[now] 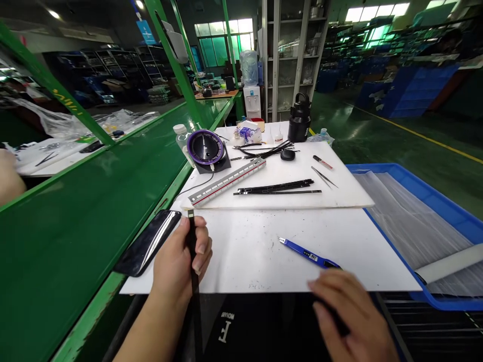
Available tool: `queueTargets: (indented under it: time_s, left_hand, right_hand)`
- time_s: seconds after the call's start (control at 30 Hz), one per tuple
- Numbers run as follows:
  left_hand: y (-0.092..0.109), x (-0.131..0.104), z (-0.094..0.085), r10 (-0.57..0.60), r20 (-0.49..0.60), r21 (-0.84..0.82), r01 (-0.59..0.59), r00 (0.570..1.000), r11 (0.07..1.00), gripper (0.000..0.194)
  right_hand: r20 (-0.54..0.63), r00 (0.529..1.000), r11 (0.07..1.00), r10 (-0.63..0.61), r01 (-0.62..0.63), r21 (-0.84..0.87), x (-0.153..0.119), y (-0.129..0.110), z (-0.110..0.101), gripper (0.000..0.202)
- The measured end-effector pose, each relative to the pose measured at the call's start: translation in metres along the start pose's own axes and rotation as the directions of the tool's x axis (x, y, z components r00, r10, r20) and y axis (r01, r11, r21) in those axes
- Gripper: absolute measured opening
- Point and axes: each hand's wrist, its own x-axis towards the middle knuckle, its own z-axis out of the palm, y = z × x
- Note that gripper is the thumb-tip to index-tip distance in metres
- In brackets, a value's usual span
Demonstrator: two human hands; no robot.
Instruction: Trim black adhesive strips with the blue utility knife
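Observation:
My left hand (183,256) is closed around a narrow black strip (191,236), which stands upright with its light-tipped end above my fingers and its lower part hanging past my wrist. My right hand (347,311) is blurred at the lower right, fingers bent, over the near edge of the white board (249,256). Just beyond its fingers lies a blue utility knife (307,254), blade end pointing left; whether they touch it I cannot make out. Several similar black strips (277,187) lie on the white foam pad (339,188) further back.
A silver ruler bar (228,181), tweezers (323,176), a marker (322,161) and a small black case (288,155) rest on the pad. Behind stand a purple-rimmed fan (206,147) and a black bottle (300,120). A phone (149,244) lies left; a blue tray (449,201) is right.

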Motion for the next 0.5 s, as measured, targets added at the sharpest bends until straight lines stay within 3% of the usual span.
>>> queueTargets:
  time_s: [0.1, 0.2, 0.27, 0.33, 0.4, 0.47, 0.5]
  left_hand:
    - [0.002, -0.005, -0.002, 0.012, 0.005, 0.099, -0.012, 1.0, 0.995, 0.028]
    - [-0.002, -0.017, -0.001, -0.054, 0.134, 0.228, 0.022, 0.99, 0.973, 0.03]
    - [-0.011, -0.029, 0.0, -0.203, 0.288, 0.344, 0.097, 0.936, 0.934, 0.036]
    - [-0.023, -0.044, 0.001, -0.391, 0.36, 0.448, 0.21, 0.847, 0.869, 0.043]
    - [-0.038, -0.059, 0.0, -0.527, 0.32, 0.519, 0.32, 0.787, 0.792, 0.045]
    - [-0.051, -0.072, -0.002, -0.587, 0.239, 0.525, 0.405, 0.774, 0.749, 0.046]
    - [-0.057, -0.078, -0.003, -0.596, 0.212, 0.508, 0.433, 0.775, 0.744, 0.047]
  right_hand:
    - [0.042, 0.993, 0.965, 0.107, -0.093, -0.246, 0.019, 0.029, -0.006, 0.036]
    - [0.155, 0.967, 0.947, 0.204, -0.155, -0.281, 0.028, 0.046, 0.003, 0.04]
    - [0.186, 0.956, 0.958, 0.227, -0.185, -0.221, 0.032, 0.046, 0.007, 0.036]
    - [0.161, 0.934, 0.946, 0.318, -0.303, -0.115, 0.033, 0.036, 0.005, 0.035]
    - [0.172, 0.845, 0.846, 0.507, -0.526, 0.089, 0.03, 0.019, 0.0, 0.037]
    - [0.319, 0.667, 0.584, 0.673, -0.744, 0.325, 0.024, -0.001, -0.005, 0.042]
    - [0.424, 0.579, 0.435, 0.696, -0.81, 0.393, 0.019, -0.009, -0.006, 0.044]
